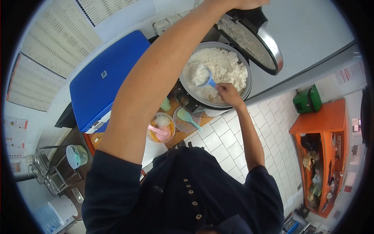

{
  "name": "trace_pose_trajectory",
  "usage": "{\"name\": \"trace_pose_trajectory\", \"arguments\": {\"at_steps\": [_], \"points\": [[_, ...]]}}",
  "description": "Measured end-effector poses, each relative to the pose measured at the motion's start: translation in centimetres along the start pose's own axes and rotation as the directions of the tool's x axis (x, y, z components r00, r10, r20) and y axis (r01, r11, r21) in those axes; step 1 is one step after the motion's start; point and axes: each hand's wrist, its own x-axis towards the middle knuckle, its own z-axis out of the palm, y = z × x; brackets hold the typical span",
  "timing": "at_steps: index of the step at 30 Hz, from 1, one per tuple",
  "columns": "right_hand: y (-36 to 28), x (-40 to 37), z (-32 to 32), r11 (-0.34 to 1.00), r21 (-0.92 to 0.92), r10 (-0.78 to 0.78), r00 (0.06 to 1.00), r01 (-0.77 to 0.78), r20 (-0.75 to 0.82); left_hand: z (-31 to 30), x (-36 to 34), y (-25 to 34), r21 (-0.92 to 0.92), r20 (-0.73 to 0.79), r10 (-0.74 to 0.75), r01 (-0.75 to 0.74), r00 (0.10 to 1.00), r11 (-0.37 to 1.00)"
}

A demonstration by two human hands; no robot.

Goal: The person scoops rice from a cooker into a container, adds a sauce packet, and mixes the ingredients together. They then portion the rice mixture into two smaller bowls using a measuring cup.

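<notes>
My right hand (230,94) is closed round the handle of a blue scoop (210,81). The scoop's bowl holds white rice and is over the rice (222,62) in a large round cooker (249,84). At the top edge my left hand (249,4) is at the raised cooker lid (274,50); its fingers are mostly cut off by the frame. Rice sticks to the lid's inside. Below the cooker, a round container (150,136) holds rice, orange-yellow food and a pink spoon (159,132). Beside it, a clear container (181,126) holds a pale green spoon (188,118).
A blue cooler box (105,74) stands left of the cooker. A metal rack (52,175) and a lidded tub (74,156) are lower left. At right, an orange cabinet (317,119) bears a green bag (307,99). White floor tiles (230,134) show between.
</notes>
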Motion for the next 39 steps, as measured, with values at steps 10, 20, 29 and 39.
{"name": "trace_pose_trajectory", "arguments": {"at_steps": [10,20,29,39], "points": [[-3.0,-0.4,-1.3,0.931,0.364,0.040,0.999,-0.027,-0.028,-0.1,-0.9,0.2,-0.017,-0.015,-0.017,0.016,1.000,1.000],[-2.4,-11.5,8.6,0.833,0.506,0.057,0.946,-0.222,0.320,0.7,-11.6,-2.6,-0.197,0.055,0.001,0.010,0.998,0.980],[8.5,-8.8,21.8,0.897,-0.265,-0.354,0.934,0.355,0.051,8.9,-27.9,-6.5,-0.040,-0.193,0.015,-0.023,0.981,0.999],[11.2,-8.4,25.4,0.657,-0.454,-0.660,0.751,0.602,0.041,14.6,-32.1,-9.3,-0.017,-0.550,-0.061,0.062,0.833,0.998]]}}
